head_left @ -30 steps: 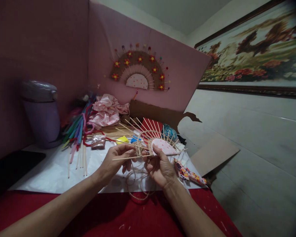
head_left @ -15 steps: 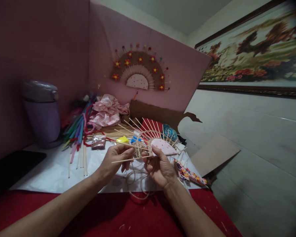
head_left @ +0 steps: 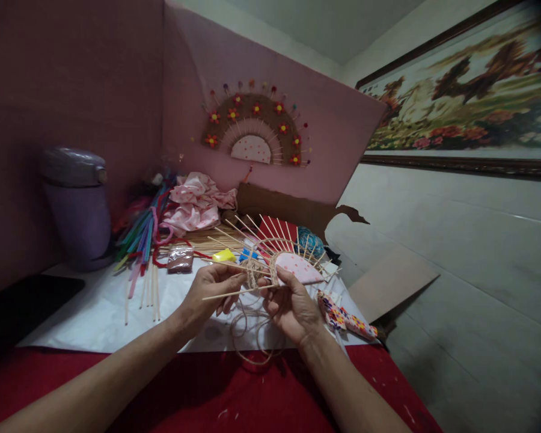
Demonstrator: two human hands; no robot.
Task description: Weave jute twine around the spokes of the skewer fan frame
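Note:
Between my hands is a half-round fan frame with a pink dotted centre, thin wooden sticks spreading out from it and jute twine woven around them. My right hand grips its lower left edge, thumb on the dotted cloth. My left hand is closed at the left end, thumb and forefinger pinched around a stick beside the woven twine. Whether twine is also in that pinch is hard to see. Another stick crosses below these fingers. Loose jute twine hangs in loops beneath both hands.
White sheeting covers part of the red table. Behind lie pipe cleaners, pink dotted cloth, a brown packet and blue yarn. A purple flask stands left; flower-patterned material lies right. A decorated half-round piece hangs behind.
Almost nothing differs. The fingers of my left hand have shifted slightly at the sticks, and the fan frame has tilted a touch. My right hand keeps its grip.

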